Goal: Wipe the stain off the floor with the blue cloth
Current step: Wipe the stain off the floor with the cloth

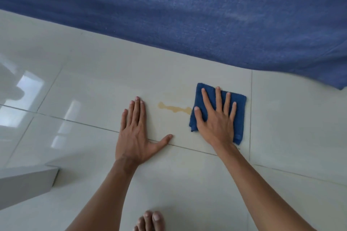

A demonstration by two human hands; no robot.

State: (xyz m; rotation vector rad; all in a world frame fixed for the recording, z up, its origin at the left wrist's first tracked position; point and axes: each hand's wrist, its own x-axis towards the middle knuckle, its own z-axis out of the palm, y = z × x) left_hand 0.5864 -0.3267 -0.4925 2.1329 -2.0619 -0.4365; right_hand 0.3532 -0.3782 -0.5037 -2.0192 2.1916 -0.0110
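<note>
A folded blue cloth [240, 103] lies flat on the glossy pale tiled floor [93, 84]. My right hand [216, 118] presses down on it with fingers spread, covering most of the cloth. A thin yellowish-brown stain [173, 108] stretches across the tile, its right end touching the cloth's left edge. My left hand [134, 133] rests palm-down on the bare floor just left of the stain, fingers together, thumb out, holding nothing.
A large blue fabric [187, 15] hangs across the top and ends just above the floor behind the cloth. A white box-like corner [28, 182] sits at the lower left. Bare toes [150, 221] show at the bottom edge.
</note>
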